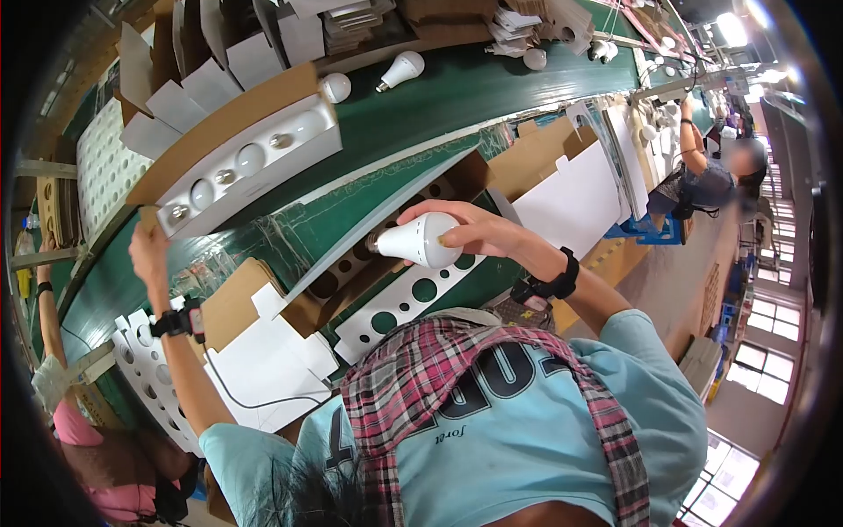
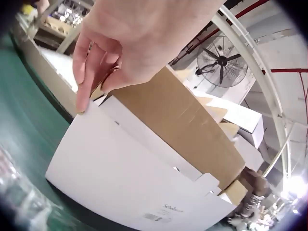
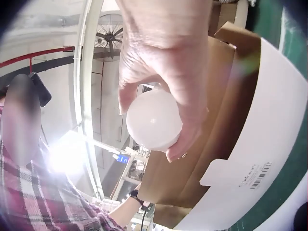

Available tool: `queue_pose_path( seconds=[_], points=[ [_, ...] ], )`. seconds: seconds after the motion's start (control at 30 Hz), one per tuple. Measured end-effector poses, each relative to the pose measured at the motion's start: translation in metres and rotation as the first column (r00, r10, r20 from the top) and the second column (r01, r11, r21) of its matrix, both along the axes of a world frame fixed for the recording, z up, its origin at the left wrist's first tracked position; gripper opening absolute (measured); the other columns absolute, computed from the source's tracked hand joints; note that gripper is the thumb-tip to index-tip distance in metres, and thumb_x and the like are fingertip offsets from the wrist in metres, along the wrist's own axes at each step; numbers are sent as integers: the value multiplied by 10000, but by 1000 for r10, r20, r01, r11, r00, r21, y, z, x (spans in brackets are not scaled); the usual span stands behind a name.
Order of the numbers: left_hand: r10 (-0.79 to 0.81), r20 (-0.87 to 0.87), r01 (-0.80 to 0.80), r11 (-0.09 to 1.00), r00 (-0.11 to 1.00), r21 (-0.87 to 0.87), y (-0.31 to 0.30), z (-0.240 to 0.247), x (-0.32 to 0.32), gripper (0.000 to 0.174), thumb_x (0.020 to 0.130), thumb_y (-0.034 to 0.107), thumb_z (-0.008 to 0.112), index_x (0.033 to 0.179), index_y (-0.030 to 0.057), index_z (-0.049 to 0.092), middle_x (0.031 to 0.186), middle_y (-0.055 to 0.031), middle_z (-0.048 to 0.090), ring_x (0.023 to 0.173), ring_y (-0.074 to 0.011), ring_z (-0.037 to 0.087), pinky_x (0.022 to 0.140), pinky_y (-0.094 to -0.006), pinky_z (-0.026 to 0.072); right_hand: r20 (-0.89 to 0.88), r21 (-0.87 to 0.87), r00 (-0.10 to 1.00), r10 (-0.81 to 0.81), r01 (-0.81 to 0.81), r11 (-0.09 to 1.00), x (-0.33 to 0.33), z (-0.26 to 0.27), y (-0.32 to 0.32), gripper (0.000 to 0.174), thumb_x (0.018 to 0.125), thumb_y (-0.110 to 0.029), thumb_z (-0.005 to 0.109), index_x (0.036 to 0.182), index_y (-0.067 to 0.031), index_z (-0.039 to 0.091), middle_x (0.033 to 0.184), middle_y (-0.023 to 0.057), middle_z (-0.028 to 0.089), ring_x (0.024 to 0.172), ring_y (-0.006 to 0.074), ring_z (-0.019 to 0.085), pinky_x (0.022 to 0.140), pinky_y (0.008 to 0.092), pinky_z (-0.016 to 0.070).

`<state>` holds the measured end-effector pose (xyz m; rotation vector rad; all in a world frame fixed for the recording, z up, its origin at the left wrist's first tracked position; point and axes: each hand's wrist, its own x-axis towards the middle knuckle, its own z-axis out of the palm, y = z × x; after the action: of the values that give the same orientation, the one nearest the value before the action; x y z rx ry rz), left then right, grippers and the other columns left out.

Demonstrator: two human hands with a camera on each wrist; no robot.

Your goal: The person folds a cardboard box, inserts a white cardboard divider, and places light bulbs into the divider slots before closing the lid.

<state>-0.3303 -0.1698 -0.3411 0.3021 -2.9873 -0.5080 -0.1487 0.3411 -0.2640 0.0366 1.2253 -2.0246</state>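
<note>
In the head view my right hand point(image 1: 492, 230) grips a white light bulb point(image 1: 426, 241) by its round dome, its screw base pointing left. Below it lies an open cardboard box point(image 3: 192, 173), brown inside and white outside; a white insert with round holes point(image 1: 356, 339) stands along its near side. The right wrist view shows thumb and fingers curled round the dome. Off to the left, my left hand point(image 1: 149, 259) pinches the end corner of a long white box point(image 2: 120, 159). Several bulbs sit in a row inside that box, some dome up, others base up.
A green conveyor belt point(image 1: 465, 92) runs behind, with a loose bulb point(image 1: 404, 68) on it. Upright open cartons point(image 1: 206, 88) and a white perforated sheet point(image 1: 105, 162) stand at the far left. Another person point(image 1: 707, 180) works on the right; another person's arm point(image 1: 51, 325) shows at left.
</note>
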Motion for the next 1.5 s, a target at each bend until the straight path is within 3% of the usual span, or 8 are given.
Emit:
queue_pose_path(
  seconds=[0.13, 0.23, 0.3, 0.53, 0.87, 0.97, 1.33, 1.5],
  points=[
    [3, -446, 144, 945, 895, 294, -5, 49, 53, 309, 909, 184, 559, 1188, 50, 553, 1084, -71, 605, 839, -156, 571, 734, -298, 477, -195, 114, 967, 164, -144, 983, -10, 9, -6, 730, 683, -186, 741, 1319, -64, 405, 1318, 133, 446, 1180, 213, 465, 958, 332, 418],
    [-7, -301, 195, 777, 954, 599, 101, 139, 129, 319, 943, 218, 484, 1168, 2, 554, 1069, -103, 602, 835, -148, 571, 728, -244, 455, -355, 215, 886, 297, -232, 949, -6, 19, -16, 672, 675, -116, 754, 1273, -100, 448, 1366, 132, 392, 1236, 244, 408, 993, 363, 373],
    [-361, -219, 340, 316, 907, 886, 146, 141, 171, 357, 877, 143, 516, 1211, 17, 513, 1113, -100, 589, 844, -139, 596, 683, -252, 464, -564, 294, 738, 372, -241, 925, -4, 31, -26, 680, 656, -108, 766, 1260, -99, 453, 1359, 143, 393, 1238, 274, 403, 1002, 394, 355],
    [-692, 144, -29, 176, 708, 984, 217, 101, 203, 382, 848, 159, 651, 1163, 9, 497, 905, -101, 632, 707, -115, 602, 653, -247, 488, -695, 431, 564, 447, -171, 886, 13, 58, -43, 678, 667, -148, 766, 1258, -90, 439, 1341, 141, 386, 1223, 305, 411, 986, 411, 362],
    [-487, -295, 554, 803, 822, 220, 184, 78, 189, 415, 787, 96, 666, 1160, 35, 494, 1171, -135, 538, 1030, -304, 536, 810, -374, 466, -320, 758, 819, 476, -80, 648, -7, 30, -44, 619, 711, -268, 718, 1222, -8, 483, 1125, 139, 576, 953, 194, 581, 836, 299, 459],
    [-481, -118, 415, 577, 869, 703, 171, 36, 194, 269, 827, 13, 579, 1093, 12, 539, 1068, -148, 597, 938, -317, 598, 775, -367, 483, -228, 782, 823, 521, -164, 602, -26, -10, -66, 664, 680, -452, 691, 1033, 93, 555, 1018, 245, 595, 913, 334, 598, 787, 350, 474],
    [-553, 64, 308, 552, 831, 775, 159, 43, 182, 207, 856, 6, 544, 1056, 3, 595, 954, -130, 645, 870, -242, 623, 780, -319, 475, -300, 892, 683, 666, -45, 449, -18, -90, -120, 749, 659, -418, 710, 1186, 64, 486, 1240, 261, 481, 1161, 382, 464, 990, 375, 370],
    [-891, 34, 356, 215, 453, 910, 123, 57, 152, 575, 777, 132, 645, 1309, 54, 441, 1285, -137, 484, 1200, -237, 449, 1003, -349, 348, -375, 862, 610, 698, -49, 505, -16, -126, -117, 696, 698, -387, 696, 1217, 22, 481, 1212, 242, 507, 1157, 371, 474, 981, 385, 381]
  ],
)
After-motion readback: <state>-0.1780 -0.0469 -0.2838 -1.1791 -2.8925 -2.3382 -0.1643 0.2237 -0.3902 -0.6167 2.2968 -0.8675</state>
